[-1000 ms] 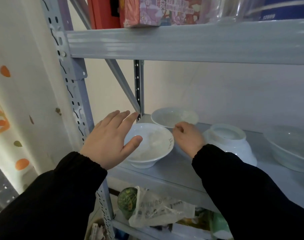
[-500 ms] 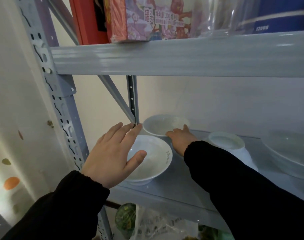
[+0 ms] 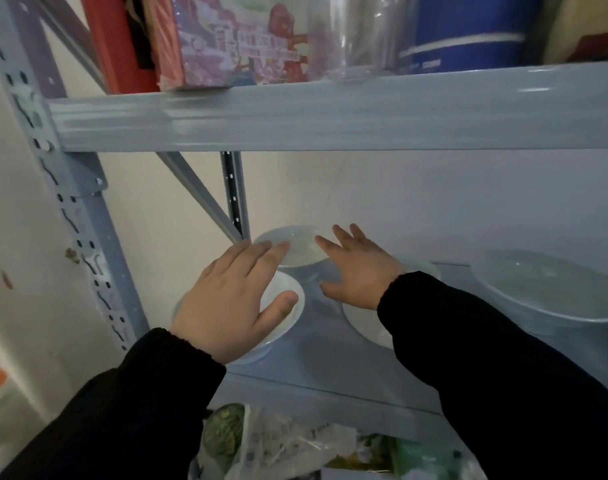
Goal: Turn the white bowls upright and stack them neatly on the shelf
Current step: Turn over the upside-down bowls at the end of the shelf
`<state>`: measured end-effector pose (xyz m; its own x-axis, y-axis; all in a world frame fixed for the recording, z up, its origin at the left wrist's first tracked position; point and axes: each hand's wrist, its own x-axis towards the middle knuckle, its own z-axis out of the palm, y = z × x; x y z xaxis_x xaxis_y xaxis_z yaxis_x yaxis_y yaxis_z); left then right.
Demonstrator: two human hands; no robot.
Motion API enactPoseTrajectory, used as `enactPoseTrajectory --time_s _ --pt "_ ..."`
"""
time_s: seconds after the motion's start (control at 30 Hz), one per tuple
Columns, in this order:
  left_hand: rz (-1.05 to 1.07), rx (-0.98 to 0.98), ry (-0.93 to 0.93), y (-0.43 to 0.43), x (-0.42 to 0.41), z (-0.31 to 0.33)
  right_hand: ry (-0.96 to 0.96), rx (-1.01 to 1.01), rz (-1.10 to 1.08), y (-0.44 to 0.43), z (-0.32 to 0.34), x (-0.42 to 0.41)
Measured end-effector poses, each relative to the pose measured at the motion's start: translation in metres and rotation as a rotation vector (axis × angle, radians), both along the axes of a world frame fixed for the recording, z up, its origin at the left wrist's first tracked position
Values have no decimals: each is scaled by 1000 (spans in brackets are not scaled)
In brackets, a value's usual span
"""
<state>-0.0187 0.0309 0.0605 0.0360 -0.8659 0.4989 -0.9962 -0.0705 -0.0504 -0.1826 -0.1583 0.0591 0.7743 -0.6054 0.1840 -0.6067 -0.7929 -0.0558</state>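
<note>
Grey metal shelving stands against a pale wall, with a perforated grey upright post [image 3: 88, 244] at its left front corner. On the upper shelf [image 3: 330, 116] sit a red box [image 3: 112, 39], a purple patterned carton [image 3: 233, 39], a clear plastic container [image 3: 358, 32] and a blue tub [image 3: 469, 29].

On the middle shelf [image 3: 330, 362], near the left front corner, a white ceramic bowl [image 3: 276, 284] stands upright. The left hand [image 3: 226, 303] is spread flat above it, fingers straight and holding nothing; whether it touches the rim is unclear. Behind it, in the left rear corner, a second white bowl [image 3: 299, 254] also stands upright. The right hand [image 3: 358, 271] is just beside it, fingers splayed and gripping nothing, its forefinger tip at the rim. Under that hand and its black sleeve [image 3: 486, 358] lies a third white bowl [image 3: 361, 325], mostly hidden, so which way up it sits cannot be told. Toward the shelf's right edge rests a larger pale bowl [image 3: 545, 292], upright.

Below, a crumpled plastic bag [image 3: 278, 445] lies on the lower shelf.
</note>
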Motion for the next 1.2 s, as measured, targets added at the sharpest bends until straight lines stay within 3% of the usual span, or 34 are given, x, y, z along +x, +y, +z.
enactPoseTrajectory --time_s 0.53,0.77,1.2 --pt "-148 38 129 -98 -148 -29 -29 -45 -185 -16 -4 -231" --pt "22 337 226 -125 -172 -50 -40 9 -183 -20 -25 -273" --pt "-32 235 -204 -58 -209 -60 -20 10 -87 -28 -42 -269"
